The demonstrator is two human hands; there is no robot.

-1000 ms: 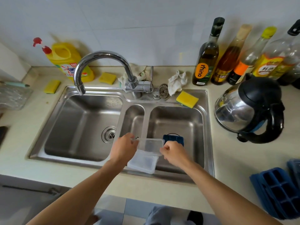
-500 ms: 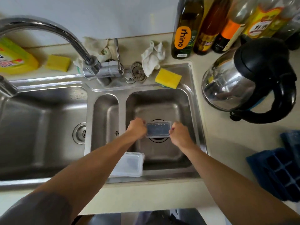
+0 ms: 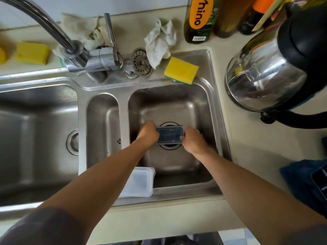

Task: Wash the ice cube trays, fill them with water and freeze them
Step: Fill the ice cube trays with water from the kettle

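The left hand [image 3: 149, 134] and right hand [image 3: 192, 140] each gripped one end of the small dark ice cube tray [image 3: 170, 135], held low in the right basin [image 3: 177, 103] over its drain. This looked like the washing step. Next, the faucet [image 3: 53, 27], angled off to the left, would need swinging over, or the yellow sponge [image 3: 181, 70] picking up.
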